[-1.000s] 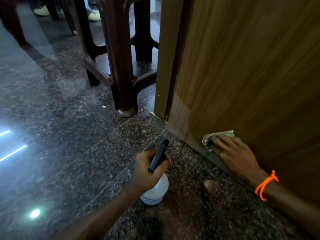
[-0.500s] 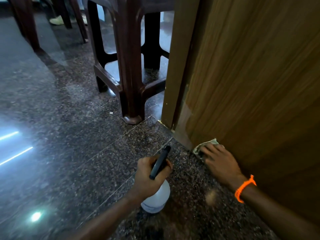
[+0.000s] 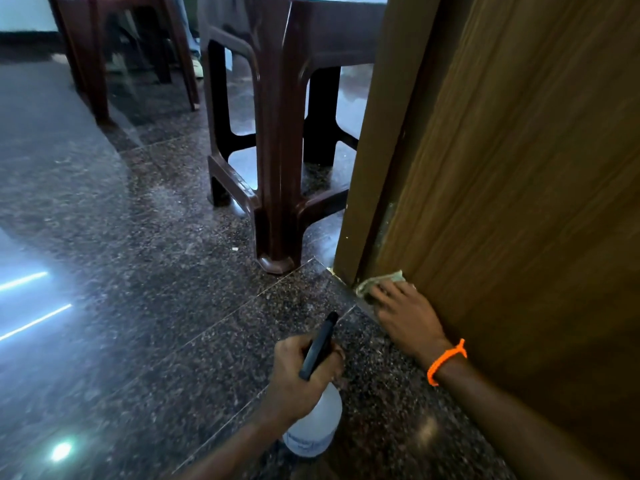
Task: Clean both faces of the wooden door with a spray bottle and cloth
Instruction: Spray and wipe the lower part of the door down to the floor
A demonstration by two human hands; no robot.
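Observation:
The wooden door (image 3: 519,168) fills the right side, seen from low down near the floor. My right hand (image 3: 405,317) presses a pale green cloth (image 3: 381,282) with flat fingers against the door's bottom corner, beside the door frame (image 3: 374,140). An orange band circles that wrist. My left hand (image 3: 298,379) grips the neck of a clear spray bottle (image 3: 311,431) with a black trigger head, held just above the floor and left of the door.
A dark brown plastic table (image 3: 277,168) stands on the polished dark granite floor (image 3: 121,271) just left of the door frame. More dark furniture legs (image 3: 93,81) and a person's shoes show at the back. Ceiling lights reflect off the floor at left.
My right hand has slid the cloth leftward along the door's bottom edge, from mid-panel to the corner by the frame. The left hand keeps hold of the bottle.

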